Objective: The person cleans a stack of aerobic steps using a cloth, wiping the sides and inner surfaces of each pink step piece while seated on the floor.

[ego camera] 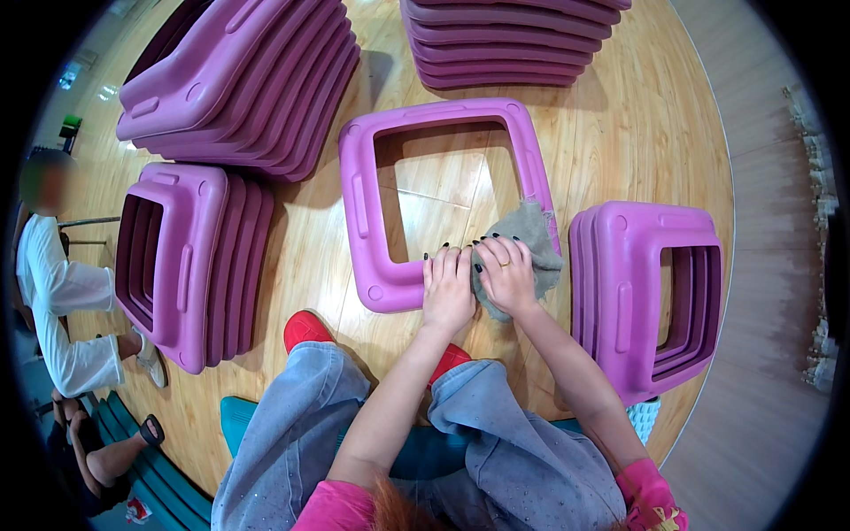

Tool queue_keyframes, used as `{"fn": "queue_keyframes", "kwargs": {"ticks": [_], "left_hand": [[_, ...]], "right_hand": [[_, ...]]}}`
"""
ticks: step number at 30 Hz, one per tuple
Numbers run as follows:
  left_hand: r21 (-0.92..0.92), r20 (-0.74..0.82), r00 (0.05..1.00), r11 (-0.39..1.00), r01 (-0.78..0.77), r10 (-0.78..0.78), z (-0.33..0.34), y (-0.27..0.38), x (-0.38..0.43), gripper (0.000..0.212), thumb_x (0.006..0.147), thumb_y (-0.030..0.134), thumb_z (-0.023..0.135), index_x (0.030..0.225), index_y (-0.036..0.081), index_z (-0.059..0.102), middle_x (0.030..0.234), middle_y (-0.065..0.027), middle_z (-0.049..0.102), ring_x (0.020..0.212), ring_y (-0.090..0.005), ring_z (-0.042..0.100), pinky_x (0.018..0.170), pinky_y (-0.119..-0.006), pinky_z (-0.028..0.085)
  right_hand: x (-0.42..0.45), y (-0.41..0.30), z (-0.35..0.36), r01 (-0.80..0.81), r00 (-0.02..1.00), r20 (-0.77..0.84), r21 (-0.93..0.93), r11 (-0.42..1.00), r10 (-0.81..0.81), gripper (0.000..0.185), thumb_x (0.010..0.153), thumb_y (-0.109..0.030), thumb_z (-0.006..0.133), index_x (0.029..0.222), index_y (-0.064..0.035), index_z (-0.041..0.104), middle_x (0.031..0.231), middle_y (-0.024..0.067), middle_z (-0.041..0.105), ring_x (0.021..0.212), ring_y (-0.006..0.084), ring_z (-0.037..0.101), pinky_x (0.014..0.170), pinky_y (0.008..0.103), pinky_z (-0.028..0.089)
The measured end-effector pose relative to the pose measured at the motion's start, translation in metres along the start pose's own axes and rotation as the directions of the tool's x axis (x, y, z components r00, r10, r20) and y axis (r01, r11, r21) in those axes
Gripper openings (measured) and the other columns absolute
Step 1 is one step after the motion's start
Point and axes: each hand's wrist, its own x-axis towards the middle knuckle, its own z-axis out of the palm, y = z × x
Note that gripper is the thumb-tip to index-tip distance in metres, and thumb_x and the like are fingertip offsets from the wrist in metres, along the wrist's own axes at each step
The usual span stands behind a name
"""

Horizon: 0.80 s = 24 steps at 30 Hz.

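Note:
A pink-purple plastic frame [362, 199] with a square opening lies on the wood-look floor before me. My left hand [450, 285] rests on its near edge, fingers curled over the rim. Just to the right, my right hand [505, 272], with a ring on one finger, presses a frayed grey cloth [541, 259] onto the near right corner. The cloth drapes over that corner and hangs past both sides of it. Whether the left fingers also touch the cloth is unclear.
Stacks of similar plastic frames stand at the upper left [265, 86], left [192, 265], top [505, 40] and right [624, 292]. Two other people sit at the far left, one in white trousers [60, 285]. Teal plastic pieces [146, 478] lie at the lower left.

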Motion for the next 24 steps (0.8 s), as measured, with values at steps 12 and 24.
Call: {"fn": "queue_keyframes", "kwargs": {"ticks": [12,24], "left_hand": [[0.018,-0.04,0.999,1.0,-0.007,0.007,0.0022,-0.0012,0.0005,0.062,0.068,0.004,0.058,0.127,0.005,0.041,0.122,-0.0146,0.045,0.123,-0.0325,0.037,0.104,-0.053,0.025],[0.108,-0.006,0.999,0.993,-0.042,0.043,0.0033,-0.0089,-0.0028,0.056,0.079,0.008,0.052,0.133,0.008,0.038,0.127,-0.0088,0.043,0.126,-0.026,0.035,0.107,-0.047,0.025]], "right_hand": [[0.0,0.0002,0.0027,0.022,0.999,-0.031,-0.001,1.0,-0.022,0.05,0.068,-0.013,0.065,0.116,-0.0116,0.053,0.118,0.0049,0.052,0.114,0.0253,0.045,0.098,0.0451,0.032],[0.0014,0.0029,0.0032,0.043,0.998,-0.049,-0.027,0.999,-0.044,0.049,0.066,-0.014,0.064,0.114,-0.0119,0.054,0.115,0.005,0.052,0.111,0.0254,0.047,0.095,0.0445,0.035]]}}
